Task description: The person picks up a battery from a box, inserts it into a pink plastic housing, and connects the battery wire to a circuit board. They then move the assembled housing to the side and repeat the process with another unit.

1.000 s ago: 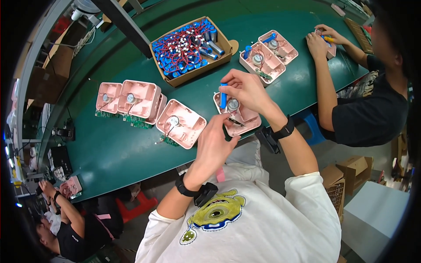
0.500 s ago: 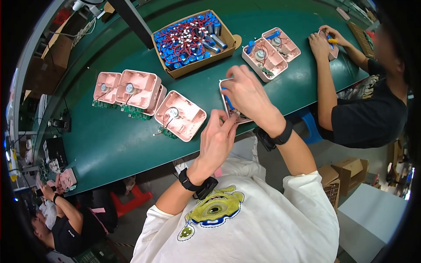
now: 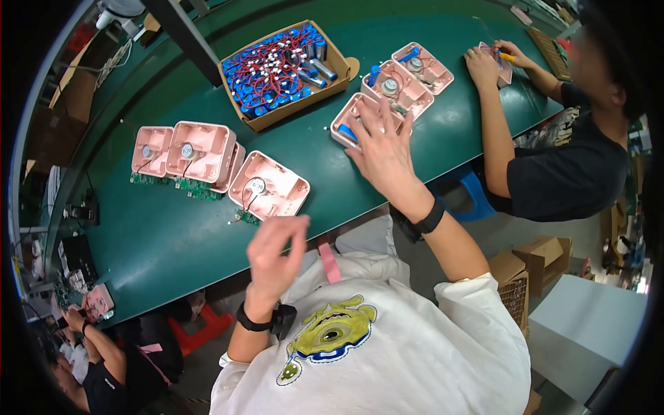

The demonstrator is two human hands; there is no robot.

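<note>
My right hand point(image 3: 384, 149) rests with spread fingers over a pink plastic housing point(image 3: 338, 123), which holds a blue cylindrical battery point(image 3: 348, 132); the hand hides much of its inside. This housing sits against a second pink housing point(image 3: 417, 99) with a speaker and battery in it. My left hand point(image 3: 275, 257) is in the air at the table's near edge, its fingers loosely bent and slightly blurred, nothing visible in them. Just beyond it lies an open pink housing point(image 3: 283, 202) with a round speaker point(image 3: 256, 187) and a green circuit board point(image 3: 247, 217) hanging out on wires.
A cardboard box point(image 3: 299, 108) of blue batteries with red wires stands at the back. More pink housings point(image 3: 218, 146) with circuit boards are grouped on the left of the green table point(image 3: 159, 249). A co-worker point(image 3: 560, 152) at right handles another housing; another person point(image 3: 104, 353) sits lower left.
The pink housing has moved away from the table edge, up against the others, with my right hand on it. My left hand has let go of it and moved left and nearer me.
</note>
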